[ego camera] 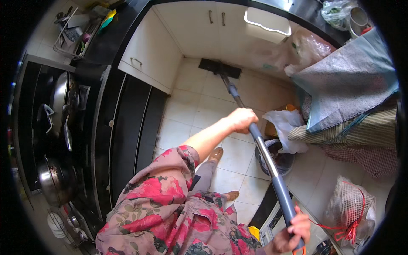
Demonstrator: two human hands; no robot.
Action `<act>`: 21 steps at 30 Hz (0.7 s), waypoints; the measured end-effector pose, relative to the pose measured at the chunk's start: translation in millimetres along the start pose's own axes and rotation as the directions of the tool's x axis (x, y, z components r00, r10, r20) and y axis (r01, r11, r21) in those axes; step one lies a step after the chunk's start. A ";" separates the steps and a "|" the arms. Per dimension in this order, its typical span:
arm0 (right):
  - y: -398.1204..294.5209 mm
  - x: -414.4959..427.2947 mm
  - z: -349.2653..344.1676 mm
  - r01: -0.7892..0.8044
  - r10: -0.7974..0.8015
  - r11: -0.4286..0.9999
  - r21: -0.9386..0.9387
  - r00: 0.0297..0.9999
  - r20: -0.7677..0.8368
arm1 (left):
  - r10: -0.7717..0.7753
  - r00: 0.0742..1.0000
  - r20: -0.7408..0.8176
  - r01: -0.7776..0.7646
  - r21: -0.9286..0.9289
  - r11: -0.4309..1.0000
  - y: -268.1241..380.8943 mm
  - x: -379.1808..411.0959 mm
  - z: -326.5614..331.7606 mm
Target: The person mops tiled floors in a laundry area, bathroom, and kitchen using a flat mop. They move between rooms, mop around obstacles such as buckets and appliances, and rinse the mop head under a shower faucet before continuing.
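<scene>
A long pole, grey plastic and bare steel (267, 157), runs from the lower right up to the black flat head (208, 65) of what looks like a flat mop. That head lies on the tiled floor (210, 108) against the base of the white cabinets. My left hand (244, 120) is closed around the pole's middle, arm stretched forward. Lower down, my right hand (293, 231) grips the grey upper section close to its end, where an orange loop shows. Under the pole stands a round bin (275, 159) with a bag liner, partly hidden.
White cabinets (194, 28) with metal handles close off the far side. At left, a black stove (86, 108) carries metal pans (55, 181). Cloths (347, 79) hang at right above a white plastic bag (285, 127). A mesh sack (347, 200) tied with red string lies lower right.
</scene>
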State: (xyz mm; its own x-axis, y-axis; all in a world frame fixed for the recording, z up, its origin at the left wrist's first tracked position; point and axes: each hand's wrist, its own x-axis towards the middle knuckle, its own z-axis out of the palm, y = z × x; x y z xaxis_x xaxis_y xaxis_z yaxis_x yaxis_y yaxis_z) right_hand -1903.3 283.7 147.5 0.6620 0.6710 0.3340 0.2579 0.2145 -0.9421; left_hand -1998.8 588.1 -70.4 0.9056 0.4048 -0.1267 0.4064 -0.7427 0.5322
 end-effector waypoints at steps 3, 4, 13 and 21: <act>6.5 10.5 38.6 0.034 -0.041 0.997 0.071 0.994 0.099 | -0.076 0.994 -0.072 0.076 -0.012 0.997 -30.9 -17.0 -7.1; 5.4 12.9 45.5 0.042 -0.051 0.996 0.080 0.992 0.114 | -0.088 0.994 -0.060 0.088 -0.010 0.996 -35.3 -16.3 -10.3; 9.6 -10.6 58.9 -0.033 0.016 0.994 0.105 0.988 0.151 | -0.135 0.991 -0.026 0.136 0.026 0.990 -58.0 -50.0 -3.9; 8.7 24.7 93.4 -0.020 -0.041 0.988 0.151 0.920 0.391 | -0.174 0.963 -0.204 0.170 -0.039 0.985 -90.4 -65.8 -19.9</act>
State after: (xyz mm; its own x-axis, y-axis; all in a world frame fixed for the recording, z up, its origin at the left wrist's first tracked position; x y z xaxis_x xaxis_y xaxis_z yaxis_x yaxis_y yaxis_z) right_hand -1950.4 368.4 144.6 0.3231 0.8857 0.3333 0.1354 0.3053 -0.9426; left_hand -2097.5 639.2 -93.5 0.7770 0.6280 -0.0439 0.5492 -0.6421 0.5348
